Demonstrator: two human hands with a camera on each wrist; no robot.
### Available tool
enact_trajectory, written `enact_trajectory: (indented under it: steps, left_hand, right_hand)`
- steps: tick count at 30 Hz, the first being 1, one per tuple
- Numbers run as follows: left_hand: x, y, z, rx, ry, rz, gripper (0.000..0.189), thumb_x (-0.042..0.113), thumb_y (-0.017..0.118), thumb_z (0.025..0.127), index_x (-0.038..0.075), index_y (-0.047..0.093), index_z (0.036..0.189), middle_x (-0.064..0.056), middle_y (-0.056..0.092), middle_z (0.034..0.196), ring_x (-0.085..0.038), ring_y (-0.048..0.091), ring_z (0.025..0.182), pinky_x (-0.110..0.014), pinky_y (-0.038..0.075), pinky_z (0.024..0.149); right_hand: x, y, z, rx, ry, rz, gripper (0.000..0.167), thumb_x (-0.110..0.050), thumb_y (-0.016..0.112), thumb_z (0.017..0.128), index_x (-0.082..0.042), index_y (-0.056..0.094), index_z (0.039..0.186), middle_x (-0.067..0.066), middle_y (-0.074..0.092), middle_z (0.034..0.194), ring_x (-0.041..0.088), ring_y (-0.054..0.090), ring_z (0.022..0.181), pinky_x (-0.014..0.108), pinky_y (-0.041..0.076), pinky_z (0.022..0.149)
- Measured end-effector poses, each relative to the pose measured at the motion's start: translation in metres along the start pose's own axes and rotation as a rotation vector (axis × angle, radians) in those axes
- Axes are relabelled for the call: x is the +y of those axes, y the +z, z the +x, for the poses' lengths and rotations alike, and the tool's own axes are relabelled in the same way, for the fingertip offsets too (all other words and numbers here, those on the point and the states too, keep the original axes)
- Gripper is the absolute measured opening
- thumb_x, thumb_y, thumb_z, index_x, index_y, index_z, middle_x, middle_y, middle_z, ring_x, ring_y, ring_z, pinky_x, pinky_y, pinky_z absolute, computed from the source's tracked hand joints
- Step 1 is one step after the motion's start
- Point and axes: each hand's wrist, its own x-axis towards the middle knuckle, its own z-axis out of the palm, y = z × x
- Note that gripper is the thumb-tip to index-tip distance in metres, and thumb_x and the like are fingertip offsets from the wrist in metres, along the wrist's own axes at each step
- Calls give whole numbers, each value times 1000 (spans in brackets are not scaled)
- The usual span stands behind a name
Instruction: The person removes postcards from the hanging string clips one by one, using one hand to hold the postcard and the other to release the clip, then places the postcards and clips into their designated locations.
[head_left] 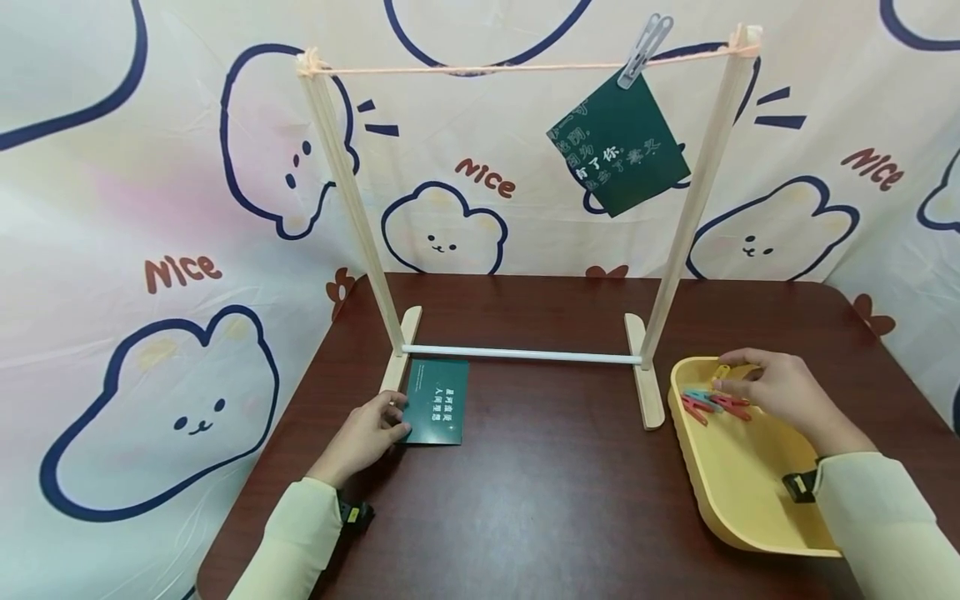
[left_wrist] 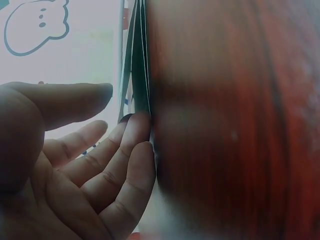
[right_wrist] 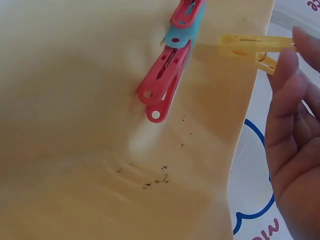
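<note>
In the head view my right hand is over the far end of the yellow tray. Thumb and finger pinch one end of a yellow clothespin, seen in the right wrist view. Red clothespins and a light blue clothespin lie in the tray close by. My left hand rests at the left edge of a dark green card with white writing. The left wrist view shows several green cards edge-on, fingertips at their edge and the thumb apart from them.
A wooden frame with a white lower bar stands on the dark brown table. From its string, a grey clothespin holds another green card by a corner. A patterned cloth hangs behind.
</note>
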Motion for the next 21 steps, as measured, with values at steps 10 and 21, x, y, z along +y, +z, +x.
enact_trajectory:
  steps: [10,21]
  left_hand:
    - [0,1,-1,6,5,-6,33,12,71,89,10,59,120,-4,62,96,-15,59,69,-32,50,60]
    - [2,-1,-5,11,18,23,30,10,71,89,9,61,117,-3,63,95,-15,58,70,-32,50,59]
  right_hand:
    - [3,0,0,-35,-17,-14,47,-25,76,86,0,62,123,18,65,102,24,61,79,34,50,59]
    - [6,-1,-1,-25,-27,-30,42,-18,74,86,-1,63,122,23,63,109,25,61,81,34,49,60]
